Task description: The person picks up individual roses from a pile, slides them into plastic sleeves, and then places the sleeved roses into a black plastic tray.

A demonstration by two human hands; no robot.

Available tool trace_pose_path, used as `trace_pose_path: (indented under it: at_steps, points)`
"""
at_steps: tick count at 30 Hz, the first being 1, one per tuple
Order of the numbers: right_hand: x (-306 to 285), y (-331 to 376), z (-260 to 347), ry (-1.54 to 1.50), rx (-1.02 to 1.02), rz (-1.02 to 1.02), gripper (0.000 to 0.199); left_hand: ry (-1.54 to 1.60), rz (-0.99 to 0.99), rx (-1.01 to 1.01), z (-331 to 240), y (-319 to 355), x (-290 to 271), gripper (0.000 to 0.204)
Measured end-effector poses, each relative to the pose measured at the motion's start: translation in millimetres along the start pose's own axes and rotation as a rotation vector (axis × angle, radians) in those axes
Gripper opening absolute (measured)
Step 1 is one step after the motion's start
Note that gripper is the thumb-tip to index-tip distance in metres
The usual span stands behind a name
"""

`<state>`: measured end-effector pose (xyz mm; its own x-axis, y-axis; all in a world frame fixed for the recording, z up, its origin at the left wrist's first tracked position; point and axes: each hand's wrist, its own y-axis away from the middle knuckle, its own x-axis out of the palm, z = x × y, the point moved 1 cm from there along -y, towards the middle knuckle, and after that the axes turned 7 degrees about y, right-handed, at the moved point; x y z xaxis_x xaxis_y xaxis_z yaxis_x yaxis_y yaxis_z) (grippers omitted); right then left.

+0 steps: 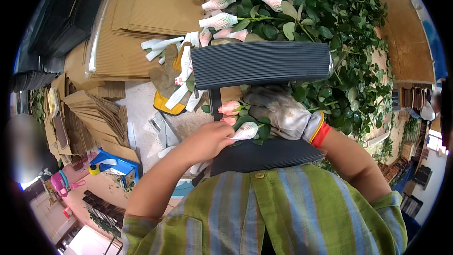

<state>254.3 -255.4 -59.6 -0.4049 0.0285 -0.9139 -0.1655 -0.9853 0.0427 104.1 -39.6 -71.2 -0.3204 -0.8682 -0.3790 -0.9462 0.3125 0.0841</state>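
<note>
My bare left hand [210,139] has its fingers closed on a white mesh sleeve [245,131] that covers a rose head. Beside it lie uncovered pink roses [230,108] with green leaves. My right hand [279,112], in a soiled grey-white glove with a red and yellow cuff, curves over the rose stems just right of the blooms; its fingertips are partly hidden. The roses lie between an upright black corrugated sheet [262,65] on the far side and another black corrugated piece [269,155] against my shirt.
Leafy rose stems [344,61] cover the right side of the table, several heads in white mesh. Cardboard sheets [155,2] lie at the back left. Loose white sleeves [160,47], a brown-yellow glove [165,75] and a blue box [113,163] are at left.
</note>
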Motion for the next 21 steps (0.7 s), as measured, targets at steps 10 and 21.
trace_pose_path:
  at_steps: [10,21]
  points:
    - [3.5,0.9,-2.2,-0.054,-0.053,-0.090,0.043,-0.338,-0.070,-0.222,-33.3,34.5,-51.4,0.068]
    - [-109.2,-1.1,37.0,0.142,-0.078,0.032,0.036,-0.222,-0.129,0.051,27.7,10.2,3.2,0.067]
